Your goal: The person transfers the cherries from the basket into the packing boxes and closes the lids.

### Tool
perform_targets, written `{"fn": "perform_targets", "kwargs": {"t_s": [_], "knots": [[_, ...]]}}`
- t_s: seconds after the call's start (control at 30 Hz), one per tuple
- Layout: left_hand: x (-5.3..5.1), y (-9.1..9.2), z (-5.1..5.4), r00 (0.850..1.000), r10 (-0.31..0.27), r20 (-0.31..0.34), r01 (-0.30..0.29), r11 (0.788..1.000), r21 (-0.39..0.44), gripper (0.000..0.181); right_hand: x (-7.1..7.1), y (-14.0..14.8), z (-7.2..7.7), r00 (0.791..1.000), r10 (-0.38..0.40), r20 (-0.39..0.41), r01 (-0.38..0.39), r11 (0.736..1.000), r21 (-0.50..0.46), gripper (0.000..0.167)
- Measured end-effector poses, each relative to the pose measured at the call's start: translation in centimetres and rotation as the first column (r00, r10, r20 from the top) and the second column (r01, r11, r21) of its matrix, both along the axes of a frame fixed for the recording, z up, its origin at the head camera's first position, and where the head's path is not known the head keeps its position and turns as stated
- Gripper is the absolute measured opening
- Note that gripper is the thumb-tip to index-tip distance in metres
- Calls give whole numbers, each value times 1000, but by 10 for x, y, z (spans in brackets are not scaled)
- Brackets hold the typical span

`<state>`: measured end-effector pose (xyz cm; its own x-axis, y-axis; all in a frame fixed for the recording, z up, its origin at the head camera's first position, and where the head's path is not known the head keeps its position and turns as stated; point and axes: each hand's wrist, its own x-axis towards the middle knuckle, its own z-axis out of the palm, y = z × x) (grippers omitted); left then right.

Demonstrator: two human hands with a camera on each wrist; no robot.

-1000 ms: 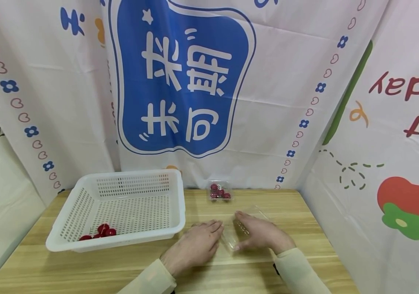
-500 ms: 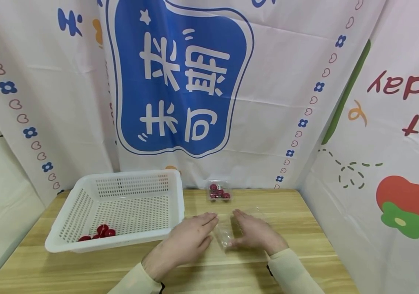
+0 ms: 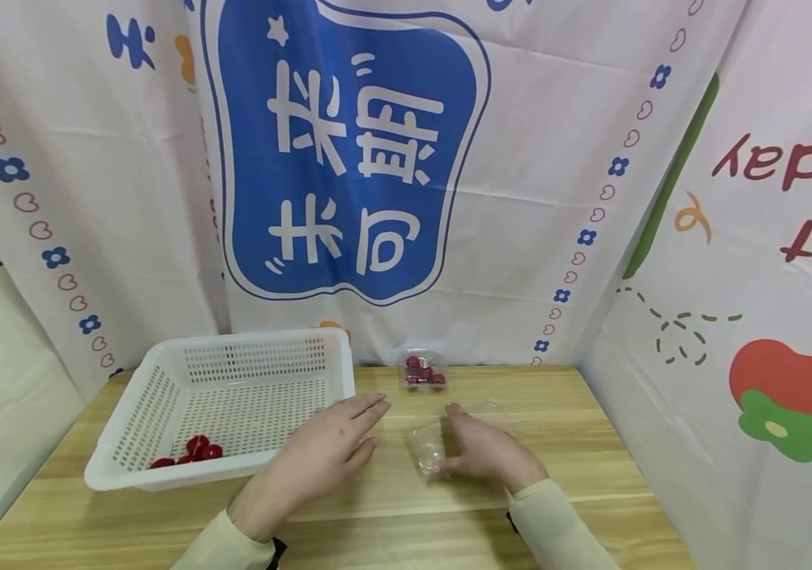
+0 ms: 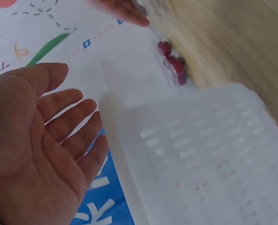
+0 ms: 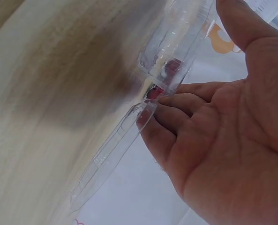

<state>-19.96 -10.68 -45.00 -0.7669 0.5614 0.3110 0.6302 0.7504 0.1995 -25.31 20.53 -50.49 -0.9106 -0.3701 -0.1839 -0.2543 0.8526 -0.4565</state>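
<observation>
A clear plastic box [image 3: 426, 450] with its lid hinged out lies on the wooden table under the right hand [image 3: 490, 450]. In the right wrist view, the thumb of the right hand [image 5: 232, 126] is at the wall of the clear box [image 5: 176, 42] and its fingers lie by the hinge of the lid [image 5: 113, 152]. My left hand [image 3: 316, 459] holds nothing and hovers beside the white basket [image 3: 350, 360], fingers loosely extended, as the left hand [image 4: 49, 136] also shows in the left wrist view. Several red round fruits [image 3: 197, 448] lie in the basket's near left corner.
Behind the clear box, a small clear box with red fruits [image 3: 424, 370] stands at the table's back edge. A printed white curtain [image 3: 520, 198] hangs behind the table [image 3: 377, 522], with more printed sheets at both sides.
The left hand has moved left, away from the clear box and toward the basket. The right hand and the clear box have shifted slightly left.
</observation>
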Motion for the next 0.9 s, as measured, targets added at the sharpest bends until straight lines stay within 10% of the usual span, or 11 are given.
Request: {"fn": "perform_targets", "kwargs": {"t_s": [0.9], "knots": [[-6,-107,-1,977,191,91,-194,981,22,58,-3,-4,-2,1000,13,-3,-13,1000,28,121]]}}
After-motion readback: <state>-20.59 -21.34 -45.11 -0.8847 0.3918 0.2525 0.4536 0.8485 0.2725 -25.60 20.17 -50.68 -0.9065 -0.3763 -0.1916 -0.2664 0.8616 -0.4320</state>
